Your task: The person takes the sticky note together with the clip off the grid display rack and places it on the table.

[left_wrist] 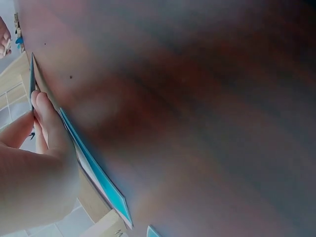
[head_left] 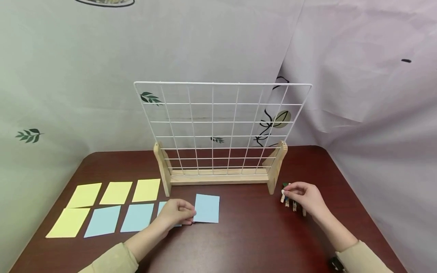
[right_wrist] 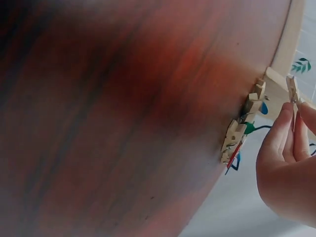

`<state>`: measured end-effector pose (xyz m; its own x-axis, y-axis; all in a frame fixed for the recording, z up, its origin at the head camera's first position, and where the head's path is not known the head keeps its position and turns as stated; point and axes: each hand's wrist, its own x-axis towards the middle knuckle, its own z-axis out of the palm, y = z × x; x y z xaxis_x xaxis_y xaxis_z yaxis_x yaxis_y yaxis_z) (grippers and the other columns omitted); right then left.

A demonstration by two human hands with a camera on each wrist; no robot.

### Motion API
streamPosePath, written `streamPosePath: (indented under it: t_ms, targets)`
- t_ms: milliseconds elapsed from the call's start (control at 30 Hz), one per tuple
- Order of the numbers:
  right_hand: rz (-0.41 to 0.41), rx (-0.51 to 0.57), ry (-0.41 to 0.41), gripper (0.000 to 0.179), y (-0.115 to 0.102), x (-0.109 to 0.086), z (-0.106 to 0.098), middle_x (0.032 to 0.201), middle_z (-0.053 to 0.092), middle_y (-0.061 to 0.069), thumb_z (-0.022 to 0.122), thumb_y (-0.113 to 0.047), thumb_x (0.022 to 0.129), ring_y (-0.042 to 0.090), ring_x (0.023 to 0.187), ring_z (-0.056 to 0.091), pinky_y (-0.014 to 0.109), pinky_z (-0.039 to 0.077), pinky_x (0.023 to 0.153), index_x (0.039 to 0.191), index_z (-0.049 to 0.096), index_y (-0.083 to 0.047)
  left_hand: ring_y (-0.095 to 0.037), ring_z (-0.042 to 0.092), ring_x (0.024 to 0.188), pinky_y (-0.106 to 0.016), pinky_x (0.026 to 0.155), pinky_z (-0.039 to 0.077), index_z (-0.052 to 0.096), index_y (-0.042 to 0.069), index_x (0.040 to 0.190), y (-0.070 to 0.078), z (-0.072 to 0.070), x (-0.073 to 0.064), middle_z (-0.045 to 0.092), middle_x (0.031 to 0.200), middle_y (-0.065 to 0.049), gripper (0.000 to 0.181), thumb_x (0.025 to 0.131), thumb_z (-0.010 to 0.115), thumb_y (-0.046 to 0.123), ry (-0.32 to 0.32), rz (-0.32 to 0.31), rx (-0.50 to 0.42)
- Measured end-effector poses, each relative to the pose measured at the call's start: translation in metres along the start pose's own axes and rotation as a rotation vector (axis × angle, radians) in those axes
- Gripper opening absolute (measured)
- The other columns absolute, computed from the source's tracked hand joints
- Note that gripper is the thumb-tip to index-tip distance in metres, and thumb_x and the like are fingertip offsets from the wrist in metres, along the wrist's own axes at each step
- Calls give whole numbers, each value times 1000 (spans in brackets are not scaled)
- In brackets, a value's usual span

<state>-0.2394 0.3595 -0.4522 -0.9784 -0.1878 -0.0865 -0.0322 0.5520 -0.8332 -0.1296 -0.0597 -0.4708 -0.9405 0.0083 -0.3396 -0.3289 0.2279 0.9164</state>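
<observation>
Between thumb and fingers, my left hand [head_left: 176,212] pinches the left edge of a blue paper square [head_left: 206,208], just above the table. Beneath that hand a second blue sheet [head_left: 162,207] is partly covered. On the right, my right hand [head_left: 305,195] holds a small wooden clothespin [right_wrist: 294,91] by its end, raised off the table. Several more clothespins [right_wrist: 232,138] lie in a row below it, some with green, blue or red decorations. The white wire grid [head_left: 223,122] stands upright behind both hands.
Wooden feet [head_left: 162,167] and a crossbar [head_left: 218,179] support the grid. Left on the dark red table [head_left: 252,242] lie yellow sheets [head_left: 116,192] and further blue sheets [head_left: 137,217]. A pale patterned cloth [head_left: 218,45] hangs behind and on both sides.
</observation>
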Motion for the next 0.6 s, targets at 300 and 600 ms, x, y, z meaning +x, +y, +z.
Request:
streamPosePath:
  t_ms: [300, 600]
  targets:
    - [-43, -116, -25, 15, 4, 3, 2, 89, 82, 13, 82, -9, 93, 5, 68, 67, 24, 49, 55, 104, 80, 0, -12, 73, 64, -27, 62, 68, 74, -12, 97, 2, -3, -1, 79, 79, -13, 13, 90, 79, -3, 28, 8, 78]
    - [-127, -207, 7, 9, 7, 4, 4, 83, 81, 8, 85, -8, 90, 3, 65, 68, 21, 50, 56, 97, 82, -4, -12, 71, 57, -24, 55, 64, 76, -6, 87, -1, -7, -2, 77, 69, -11, 7, 87, 81, -1, 30, 103, 229]
